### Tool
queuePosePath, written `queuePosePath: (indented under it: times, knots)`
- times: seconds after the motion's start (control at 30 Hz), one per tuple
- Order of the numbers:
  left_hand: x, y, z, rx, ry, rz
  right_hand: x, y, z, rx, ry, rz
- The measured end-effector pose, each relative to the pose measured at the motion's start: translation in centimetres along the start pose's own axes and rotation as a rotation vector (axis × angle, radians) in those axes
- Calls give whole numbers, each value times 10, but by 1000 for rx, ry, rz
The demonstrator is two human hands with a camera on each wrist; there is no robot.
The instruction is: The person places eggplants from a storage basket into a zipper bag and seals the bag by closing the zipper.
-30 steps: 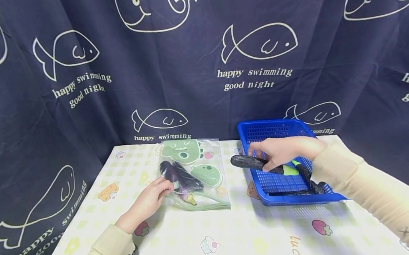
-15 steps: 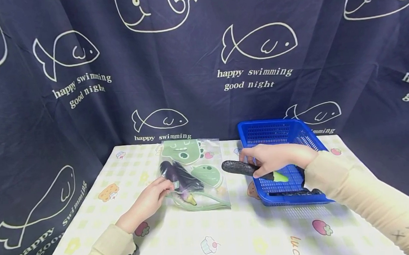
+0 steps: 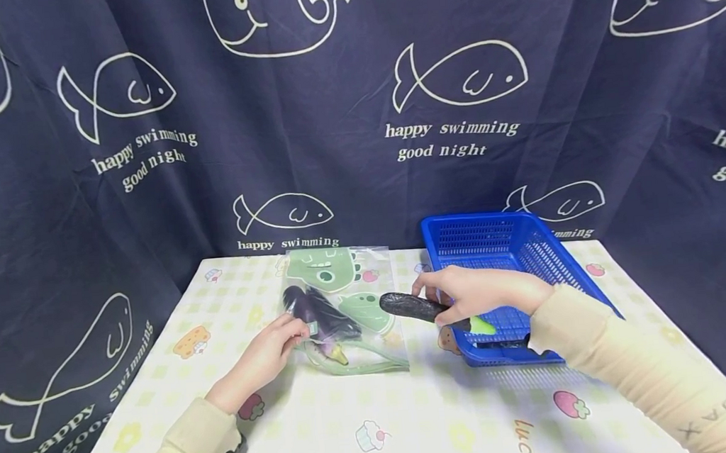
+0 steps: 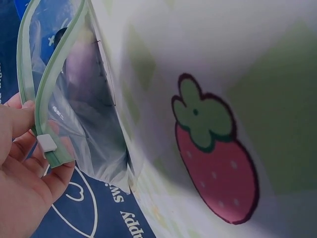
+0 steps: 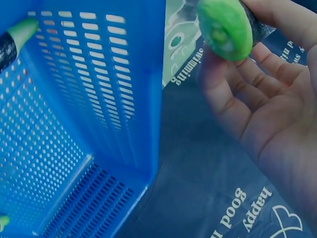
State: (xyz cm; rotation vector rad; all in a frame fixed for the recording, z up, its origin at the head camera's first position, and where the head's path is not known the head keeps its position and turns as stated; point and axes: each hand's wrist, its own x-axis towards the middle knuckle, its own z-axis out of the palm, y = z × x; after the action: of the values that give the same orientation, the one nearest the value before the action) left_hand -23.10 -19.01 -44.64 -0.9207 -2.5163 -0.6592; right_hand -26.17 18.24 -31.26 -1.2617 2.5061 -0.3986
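Observation:
My left hand (image 3: pixel 261 355) pinches the green-edged mouth corner of a clear zip bag (image 3: pixel 375 261) with green cartoon prints; the white slider (image 4: pixel 47 143) shows beside the fingers in the left wrist view. Inside the bag lies a dark purple eggplant (image 3: pixel 320 316), its stem end toward the mouth. My right hand (image 3: pixel 480 292) grips a long blackish vegetable (image 3: pixel 401 304) with a bright green end (image 5: pixel 225 29). It is held over the left rim of the blue basket (image 3: pixel 428 239), its dark tip pointing at the bag.
Other dark vegetables with green ends remain in the basket; one (image 5: pixel 20 37) shows in the right wrist view. My right sleeve hides part of the basket. The table (image 3: pixel 328 435) has a printed cloth, with a dark blue curtain (image 3: pixel 357 149) behind.
My right hand has moved left and slightly down with the blackish vegetable, from over the basket toward the bag. My left hand and the bag have stayed in place.

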Motion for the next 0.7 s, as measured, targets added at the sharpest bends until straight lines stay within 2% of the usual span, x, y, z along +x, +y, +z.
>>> queuePosePath:
  times: [0.37,0.7]
  knots:
    - [2,2,-2,-17,-16,-23,8,-4,25,66,33,-14]
    - [3,1,-3,-20,-10,-21,17,-11,38,42,69,-52]
